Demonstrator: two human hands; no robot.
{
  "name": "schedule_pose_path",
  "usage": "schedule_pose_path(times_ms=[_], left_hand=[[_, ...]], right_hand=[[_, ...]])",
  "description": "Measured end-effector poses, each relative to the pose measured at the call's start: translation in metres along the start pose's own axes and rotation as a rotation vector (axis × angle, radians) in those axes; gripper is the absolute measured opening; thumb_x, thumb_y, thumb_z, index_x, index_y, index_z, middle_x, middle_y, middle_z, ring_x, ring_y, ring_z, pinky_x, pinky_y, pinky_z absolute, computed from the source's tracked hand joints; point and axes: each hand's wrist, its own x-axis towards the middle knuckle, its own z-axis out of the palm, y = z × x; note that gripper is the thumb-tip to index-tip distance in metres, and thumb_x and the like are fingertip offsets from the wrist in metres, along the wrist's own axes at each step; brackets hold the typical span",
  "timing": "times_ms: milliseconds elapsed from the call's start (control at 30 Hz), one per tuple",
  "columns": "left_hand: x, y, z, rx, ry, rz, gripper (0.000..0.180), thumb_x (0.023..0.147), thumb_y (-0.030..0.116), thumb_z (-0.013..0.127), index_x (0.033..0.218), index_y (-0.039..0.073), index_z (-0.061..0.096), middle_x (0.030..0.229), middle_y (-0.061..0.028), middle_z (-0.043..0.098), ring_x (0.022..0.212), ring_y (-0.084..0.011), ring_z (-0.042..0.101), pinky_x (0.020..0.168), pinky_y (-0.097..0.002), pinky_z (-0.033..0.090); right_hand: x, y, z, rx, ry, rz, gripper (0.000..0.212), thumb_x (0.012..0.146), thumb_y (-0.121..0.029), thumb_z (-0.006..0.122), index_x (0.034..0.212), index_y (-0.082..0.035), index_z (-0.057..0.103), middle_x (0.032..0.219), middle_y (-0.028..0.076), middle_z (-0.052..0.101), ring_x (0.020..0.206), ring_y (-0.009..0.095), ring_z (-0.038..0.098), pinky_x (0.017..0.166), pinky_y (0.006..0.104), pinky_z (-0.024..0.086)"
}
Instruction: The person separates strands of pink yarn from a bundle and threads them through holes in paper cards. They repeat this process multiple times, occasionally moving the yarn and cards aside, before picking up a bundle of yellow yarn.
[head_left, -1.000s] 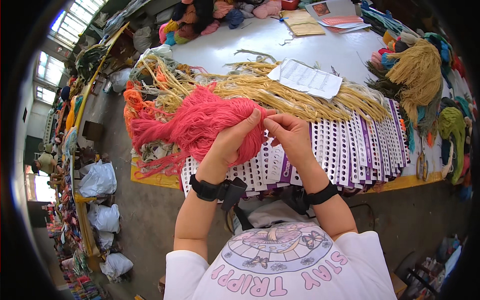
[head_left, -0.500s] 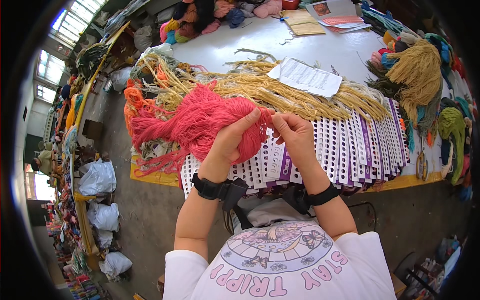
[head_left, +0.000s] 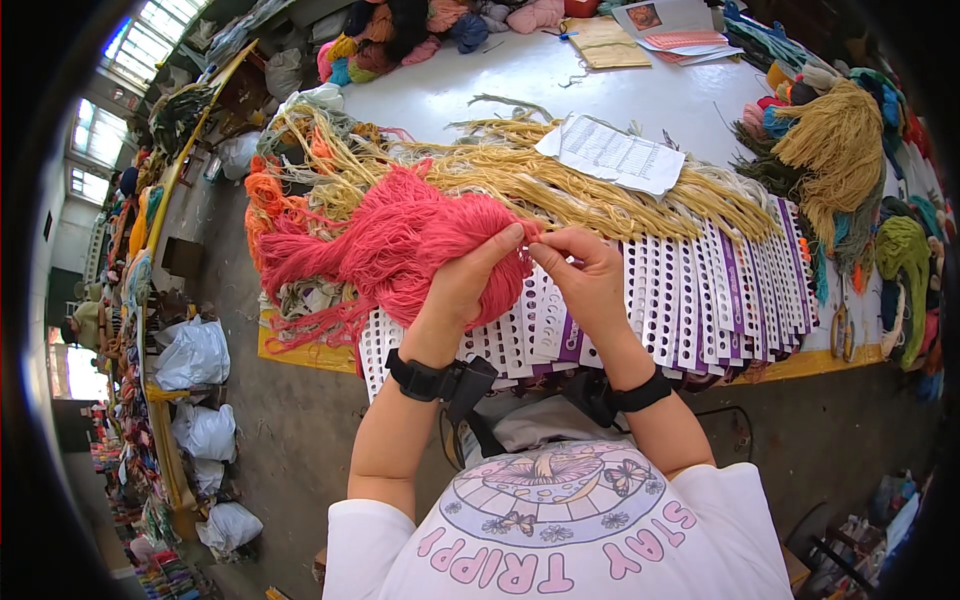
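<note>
"While both hands are at the table's near side, what does the head view show of the surface?"

"A white table point(head_left: 480, 75) with a yellow edge. Near us, punched white cards point(head_left: 690, 290) lie in a long overlapping row, with yellow yarn point(head_left: 500, 172) along their far side and orange yarn point(head_left: 264, 192) at the left. More yarn is heaped far left and along the right."

"And the room?"

"A grey floor point(head_left: 290, 430); on the left, a long yellow-edged bench point(head_left: 181, 163) with yarn along it, white bags point(head_left: 188, 355) next to it and bright windows point(head_left: 98, 130) beyond."

"Where's the red yarn point(head_left: 390, 240)?"

"Left of centre, its loose end spread leftward, its rounded right end in the left hand point(head_left: 465, 280)."

"The fingers?"

"The left hand is clamped on it, thumb on top, the other fingers mostly hidden. The right hand point(head_left: 580, 265) has thumb and forefinger close together at the yarn's right edge; I can't tell whether a strand sits between them."

"Counts?"

"Two hands, two black wrist straps point(head_left: 645, 392), one red bundle. One printed sheet point(head_left: 610, 155) on the yellow yarn, one brown folder point(head_left: 605, 45) far off, one blue pen point(head_left: 567, 36) left of that. At least three bags, at least three windows. The cards overlap too closely to count."
</note>
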Motion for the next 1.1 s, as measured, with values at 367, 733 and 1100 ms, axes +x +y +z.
schedule_pose_path(times_ms=[367,733,1100], left_hand=[[0.002,-0.011,-0.008,-0.066,-0.011,-0.041,0.022,0.084,0.014,0.056,0.098,-0.001,0.059,0.095,-0.0090,0.061,0.087,-0.0151,0.058,0.077,-0.0250,0.046],[0.003,-0.018,-0.007,0.216,0.061,0.146,0.022,0.084,0.016,0.056,0.097,0.000,0.060,0.096,-0.0080,0.061,0.087,-0.0150,0.058,0.078,-0.0253,0.045],[0.001,-0.013,-0.004,0.140,0.161,0.145,0.014,0.081,0.013,0.059,0.088,0.001,0.062,0.086,-0.0039,0.062,0.077,-0.0111,0.057,0.069,-0.0221,0.045]], right_hand=[[0.000,0.000,0.003,-0.002,0.042,-0.035,0.009,0.074,-0.007,0.064,0.082,-0.001,0.063,0.075,0.002,0.056,0.064,0.010,0.052,0.057,0.0223,0.042],[0.001,0.004,-0.003,0.280,0.003,0.340,0.010,0.076,-0.011,0.065,0.077,-0.002,0.064,0.075,0.000,0.056,0.070,0.007,0.050,0.061,0.0204,0.040],[0.001,0.002,-0.005,0.317,-0.024,0.420,0.010,0.077,-0.016,0.063,0.078,-0.006,0.062,0.077,-0.001,0.057,0.066,0.000,0.046,0.052,0.0163,0.037]])
